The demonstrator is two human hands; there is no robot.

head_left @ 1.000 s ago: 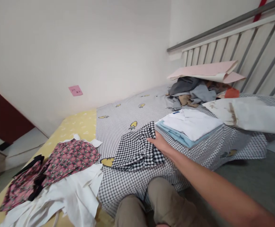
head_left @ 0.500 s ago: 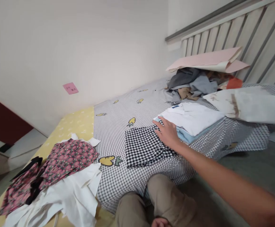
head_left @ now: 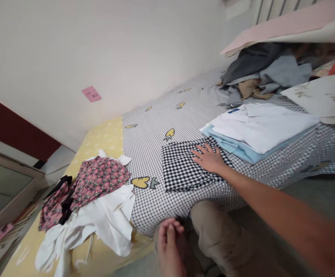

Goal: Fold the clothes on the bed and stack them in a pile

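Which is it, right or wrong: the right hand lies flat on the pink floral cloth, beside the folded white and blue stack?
Wrong. The right hand lies flat on the black-and-white checked cloth, not the pink floral cloth, which lies apart at the left. The head view shows it; the folded white and blue stack is beside it.

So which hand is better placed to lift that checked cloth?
Probably the right hand: it lies flat on the checked cloth, while the left hand is down by the knee.
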